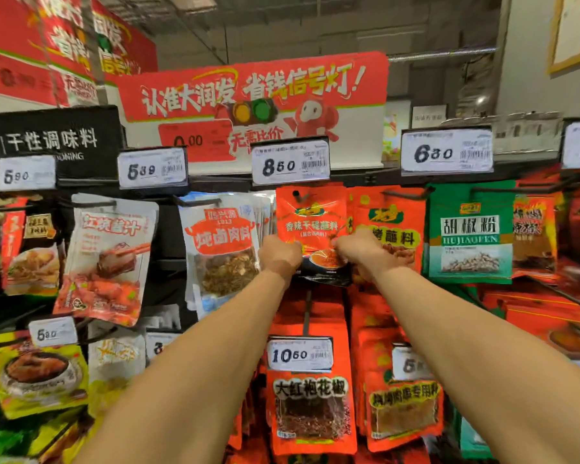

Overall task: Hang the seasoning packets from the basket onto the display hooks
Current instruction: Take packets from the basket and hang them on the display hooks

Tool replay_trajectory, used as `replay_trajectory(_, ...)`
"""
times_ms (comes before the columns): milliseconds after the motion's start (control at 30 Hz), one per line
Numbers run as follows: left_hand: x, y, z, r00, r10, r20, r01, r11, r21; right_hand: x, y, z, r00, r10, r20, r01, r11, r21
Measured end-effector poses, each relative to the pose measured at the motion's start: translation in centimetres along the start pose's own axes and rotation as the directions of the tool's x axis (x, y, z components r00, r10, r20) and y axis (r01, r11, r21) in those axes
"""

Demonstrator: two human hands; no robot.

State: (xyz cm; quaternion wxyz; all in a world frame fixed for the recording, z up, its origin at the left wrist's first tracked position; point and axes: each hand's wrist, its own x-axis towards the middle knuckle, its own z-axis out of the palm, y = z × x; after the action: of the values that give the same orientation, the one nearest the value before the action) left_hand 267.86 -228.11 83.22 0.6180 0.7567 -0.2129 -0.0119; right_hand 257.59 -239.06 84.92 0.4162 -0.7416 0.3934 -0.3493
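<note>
red packet (310, 226) hangs upright, long axis vertical, seemingly pinched by left hand (279, 255) and right hand (359, 250).

You face a shop display wall hung with rows of goods under a dark ceiling crossed by metal framing (195, 15). A red banner (255, 95) with white lettering and a traffic-light picture spans the top of the rack ahead of you. To your upper left hangs a second red sign (47, 45), and below it a black category board (51, 142) with white characters. White price tags (290, 162) sit in a row along the black rail. A pale grey wall (529, 61) rises at your right, carrying a yellow-framed picture (573, 31). The light is dim overhead and brighter on the rack.
</note>
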Motion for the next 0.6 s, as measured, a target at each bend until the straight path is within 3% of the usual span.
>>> replay_trajectory(133, 0.4, 0.0, -0.2, 1.000, 0.009, 0.005, -0.009, 0.998, 0.060, 0.3, 1.2, 0.8, 0.995, 0.028, 0.096, -0.041, 0.991, 0.129)
replay_trajectory(300, -1.1, 0.5, -1.7, 0.996, 0.048, 0.080, -0.054, 0.996, 0.073, -1.2, 0.7, -0.5, 0.999, -0.021, 0.039, 0.016, 0.993, 0.117)
replay_trajectory(400, -2.7, 1.2, -3.6, 0.987, 0.143, 0.077, -0.151, 0.984, 0.098, -2.9, 0.4, -2.0, 0.998, -0.033, 0.054, 0.025, 0.989, 0.146)
replay_trajectory(467, -4.2, 1.7, -5.3, 0.975, 0.171, 0.143, -0.178, 0.983, 0.041, -4.7, 0.2, -3.4, 0.996, 0.013, 0.092, -0.036, 0.964, 0.262)
replay_trajectory(600, -7.9, 3.2, -9.4, 0.953, 0.088, 0.289, -0.031, 0.980, -0.198, -10.1, 0.0, -7.7, 0.981, 0.001, 0.195, -0.083, 0.907, 0.414)
